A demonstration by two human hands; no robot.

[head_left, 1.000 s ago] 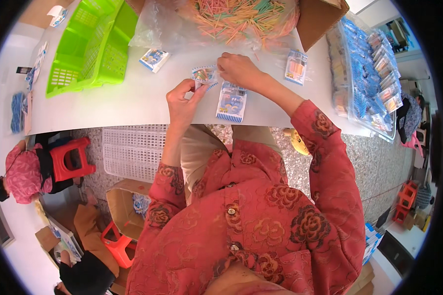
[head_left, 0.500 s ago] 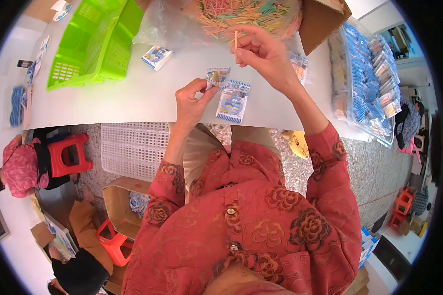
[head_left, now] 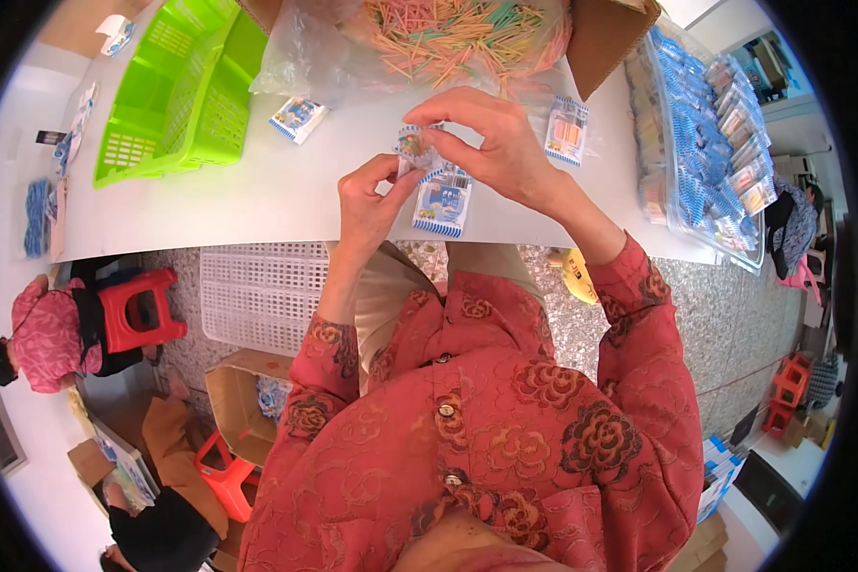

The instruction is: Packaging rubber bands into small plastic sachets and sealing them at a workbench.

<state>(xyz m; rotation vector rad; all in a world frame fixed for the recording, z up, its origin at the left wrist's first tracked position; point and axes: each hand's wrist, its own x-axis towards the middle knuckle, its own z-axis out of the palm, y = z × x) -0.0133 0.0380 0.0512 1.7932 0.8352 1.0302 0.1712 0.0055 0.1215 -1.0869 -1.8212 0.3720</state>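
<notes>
Evidently pinched by its lower edge between left thumb and forefinger: a small windowed packet, above the table and just left of the right fingertips. Left hand firmly grasping; right hand curled over from the opposite side, thumb and forefinger at the packet's upper part, but cannot tell whether gripping the film or merely touching.

Best to hold the left pinch low and light, clear of the upper edge, and to avoid creasing the film. Best also to work with right fingertips only, without pressing on the contents.

Directly below both sets of fingertips, a flat packet with striped ends, blue-and-white print and a dark barcode-like block; lettering too small to read reliably. Right of the right knuckles, a similar striped packet. Beyond the right fingers, loose coloured sticks in a clear bag, no label visible.
</notes>
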